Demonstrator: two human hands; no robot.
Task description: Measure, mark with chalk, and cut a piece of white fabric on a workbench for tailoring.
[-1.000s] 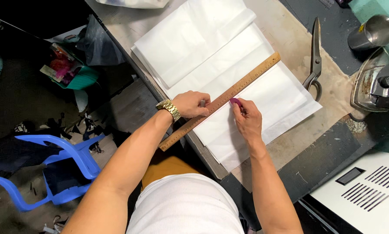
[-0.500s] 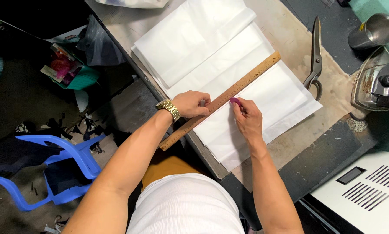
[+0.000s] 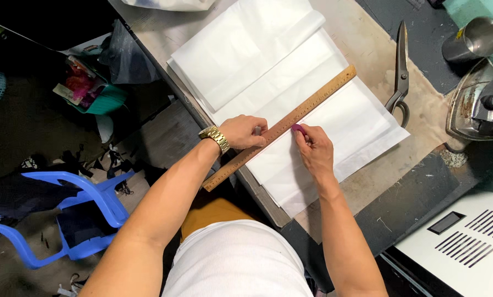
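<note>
Fingers [image 3: 256, 132] on flat wooden ruler [image 3: 282, 126]

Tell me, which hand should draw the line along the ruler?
Probably the right hand: it pinches pink chalk at the wooden ruler. The left hand presses the ruler down.

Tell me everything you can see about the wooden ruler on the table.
The wooden ruler is long, flat and light brown, with fine markings along its edge. It lies diagonally across the white fabric, its lower end jutting past the table edge. The left hand presses it down; the right hand holds a small pink piece against its edge.
</note>
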